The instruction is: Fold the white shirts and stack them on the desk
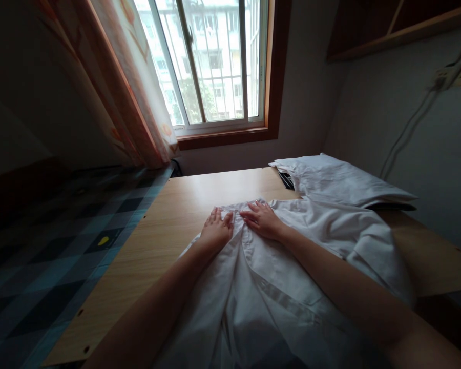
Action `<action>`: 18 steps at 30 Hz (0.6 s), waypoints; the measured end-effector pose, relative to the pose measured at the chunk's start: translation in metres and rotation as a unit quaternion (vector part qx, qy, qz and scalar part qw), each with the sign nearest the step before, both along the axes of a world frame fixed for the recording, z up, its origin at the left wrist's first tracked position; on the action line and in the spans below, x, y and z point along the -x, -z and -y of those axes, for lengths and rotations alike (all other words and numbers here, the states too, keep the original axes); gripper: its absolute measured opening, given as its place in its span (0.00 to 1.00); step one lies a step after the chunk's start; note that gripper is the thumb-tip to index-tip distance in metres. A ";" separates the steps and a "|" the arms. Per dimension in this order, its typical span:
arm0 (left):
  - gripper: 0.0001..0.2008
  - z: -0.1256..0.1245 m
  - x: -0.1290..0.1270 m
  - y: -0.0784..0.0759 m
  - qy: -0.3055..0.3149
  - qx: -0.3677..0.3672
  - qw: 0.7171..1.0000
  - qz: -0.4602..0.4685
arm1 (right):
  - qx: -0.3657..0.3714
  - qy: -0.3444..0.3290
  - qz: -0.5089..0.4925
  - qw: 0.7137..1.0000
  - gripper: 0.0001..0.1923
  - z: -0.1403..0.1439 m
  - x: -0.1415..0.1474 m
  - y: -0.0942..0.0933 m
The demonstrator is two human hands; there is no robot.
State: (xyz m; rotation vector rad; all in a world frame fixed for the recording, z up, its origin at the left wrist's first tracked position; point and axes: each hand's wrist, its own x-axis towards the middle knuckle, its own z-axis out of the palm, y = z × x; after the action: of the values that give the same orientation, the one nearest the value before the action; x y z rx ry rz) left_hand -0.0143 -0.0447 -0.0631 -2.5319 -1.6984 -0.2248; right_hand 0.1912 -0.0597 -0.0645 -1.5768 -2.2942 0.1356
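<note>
A white cloth garment (261, 287) with stitched seams lies spread and wrinkled over the wooden board, and its lower part comes toward me past the front edge. My left hand (217, 228) rests palm down on the garment's far left edge, fingers stretched out. Just to its right, my right hand (264, 219) lies flat on the same far edge with its fingers spread. A narrow gap of cloth shows between the two hands. Folds run from there toward me, and a stitched strip slants down to the right.
The light wooden board (176, 210) has small holes along its edges. Folded white cloth (341, 179) with something dark under it sits at the back right. Left is a checked bed cover (61, 266); a curtain (119, 87) hangs beside the window (215, 61). A cord (403, 128) runs down the wall.
</note>
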 end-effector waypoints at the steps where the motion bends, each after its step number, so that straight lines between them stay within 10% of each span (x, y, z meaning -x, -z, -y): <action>1: 0.27 -0.002 0.001 0.000 0.004 0.009 1.000 0.002 | -0.001 0.005 0.001 1.000 0.24 0.000 0.000 0.001; 18: 0.30 -0.036 0.030 -0.031 0.087 0.097 0.991 0.013 | 0.049 0.016 0.037 0.998 0.27 -0.010 -0.004 0.001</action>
State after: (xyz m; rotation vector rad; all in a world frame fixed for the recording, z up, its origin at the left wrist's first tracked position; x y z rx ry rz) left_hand -0.0448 -0.0089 -0.0316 -2.8324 -1.5789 -0.1091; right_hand 0.1953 -0.0501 -0.0655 -1.6926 -2.3503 0.1862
